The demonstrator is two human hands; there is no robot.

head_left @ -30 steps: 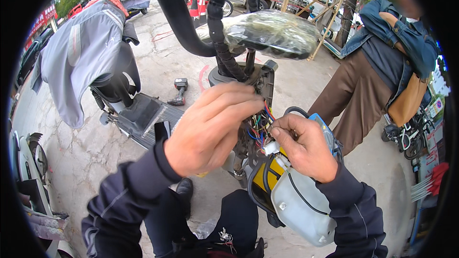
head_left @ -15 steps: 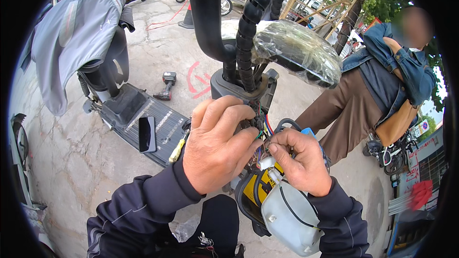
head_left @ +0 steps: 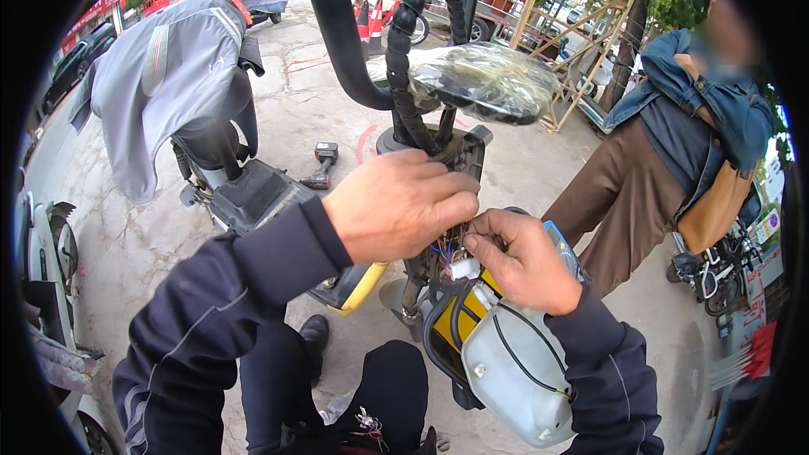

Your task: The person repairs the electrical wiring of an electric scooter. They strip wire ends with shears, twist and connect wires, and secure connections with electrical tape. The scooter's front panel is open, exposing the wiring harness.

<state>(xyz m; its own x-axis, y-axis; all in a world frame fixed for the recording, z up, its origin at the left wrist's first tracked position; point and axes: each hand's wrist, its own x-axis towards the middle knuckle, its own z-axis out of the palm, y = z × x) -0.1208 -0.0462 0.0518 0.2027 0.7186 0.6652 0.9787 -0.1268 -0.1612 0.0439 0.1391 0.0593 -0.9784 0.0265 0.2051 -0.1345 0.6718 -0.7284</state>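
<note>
Both my hands work at a bundle of thin coloured wires [head_left: 443,254] below the steering column [head_left: 431,152] of an electric scooter. Over the top of the bundle curls my left hand [head_left: 400,205], its fingers closed and pointing down; what lies between them is hidden. My right hand [head_left: 529,261] pinches thin wires between thumb and forefinger, just above a white plug connector [head_left: 464,269]. Under that hand hangs a pale grey plastic housing [head_left: 518,371] with a black cable looped across it. A yellow-and-black part [head_left: 478,307] shows behind the housing.
A plastic-wrapped headlight unit [head_left: 489,84] and a black corrugated cable sleeve [head_left: 400,55] rise ahead. A cordless drill [head_left: 320,166] lies on the concrete. To the left stands a scooter draped with a grey jacket [head_left: 173,67]. A person [head_left: 640,152] stands at the right, arms folded.
My left hand has turned more palm-down over the wires, its fingers drawn together. My right hand stays near the white connector. The view has shifted; my left arm now hides the phone on the footboard.
</note>
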